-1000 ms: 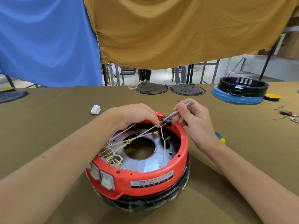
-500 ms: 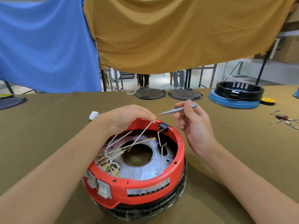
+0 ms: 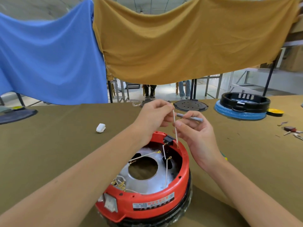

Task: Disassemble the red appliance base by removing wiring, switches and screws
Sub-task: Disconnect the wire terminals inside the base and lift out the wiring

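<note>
Head camera view: the red appliance base [image 3: 147, 200] sits on the olive-covered table [image 3: 57, 145], low and near the middle of the picture, upside down so that its inside is open to see. It rests on a black ring wrapped in clear film [image 3: 177, 215]. Inside is a silver metal plate [image 3: 147, 182] with a round hole in the centre. Several white wires [image 3: 147, 155] with gold ring terminals lie across the plate, and a group of brass terminals [image 3: 118, 184] stands behind two white rocker switches [image 3: 110, 204] on the near wall. A small black connector block [image 3: 168, 140] sits on the far rim.

The left hand [image 3: 151, 116] is raised above the far rim and pinches the top end of one white wire [image 3: 175, 126] between thumb and fingertips. This wire runs down, almost straight, to the inner wall of the base just beside the black block. The right hand [image 3: 195, 133] is beside it, with the thumb and forefinger closed on the same wire lower down, and the other fingers hold a grey screwdriver shaft [image 3: 190, 117], which lies across the hand and points left.

On the table, a small white plastic part [image 3: 100, 128] lies well apart to the left. Farther back there are two dark round perforated plates [image 3: 190, 105], and to the right a black housing on a blue ring [image 3: 242, 107], a yellow cap [image 3: 275, 111] and some small loose parts [image 3: 290, 129]. Blue [image 3: 49, 59] and mustard cloths [image 3: 180, 43] hang behind the table.
</note>
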Available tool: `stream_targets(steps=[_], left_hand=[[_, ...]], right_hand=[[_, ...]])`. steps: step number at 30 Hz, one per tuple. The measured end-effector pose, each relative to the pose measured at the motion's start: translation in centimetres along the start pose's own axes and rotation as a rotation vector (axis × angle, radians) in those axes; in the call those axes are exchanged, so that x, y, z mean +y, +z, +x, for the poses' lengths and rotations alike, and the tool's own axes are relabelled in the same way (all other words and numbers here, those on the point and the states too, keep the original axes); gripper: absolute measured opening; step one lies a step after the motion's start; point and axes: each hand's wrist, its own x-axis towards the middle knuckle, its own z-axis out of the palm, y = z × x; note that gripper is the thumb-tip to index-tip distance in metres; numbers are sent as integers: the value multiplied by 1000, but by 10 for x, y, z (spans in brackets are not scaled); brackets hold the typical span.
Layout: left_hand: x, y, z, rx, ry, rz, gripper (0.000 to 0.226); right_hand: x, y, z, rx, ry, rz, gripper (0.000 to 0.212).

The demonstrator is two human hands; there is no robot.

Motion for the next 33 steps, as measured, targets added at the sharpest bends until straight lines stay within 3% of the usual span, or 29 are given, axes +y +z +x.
stream_targets(steps=[6, 11, 19, 28, 31, 33], left_hand=[[-12, -2, -7, 55, 29, -21, 9], [-16, 4, -6, 157, -22, -93, 8], [-15, 11, -6, 108, -142, -273, 10], [1, 17, -4, 74, -171, -389, 9], [4, 13, -3, 19, -156, -293, 10], [1, 1, -3, -27, -152, -7, 14]], right_hand=[[-4, -5, 3, 52, 48, -2, 26], [-1, 1, -2, 10, 32, -145, 32], [-6, -3, 0, 84, 35, -278, 35], [-14, -4, 5, 50, 74, -138, 27], [-21, -18, 13, 201, 127, 30, 27], [-23, -32, 18, 324, 180, 19, 27]])
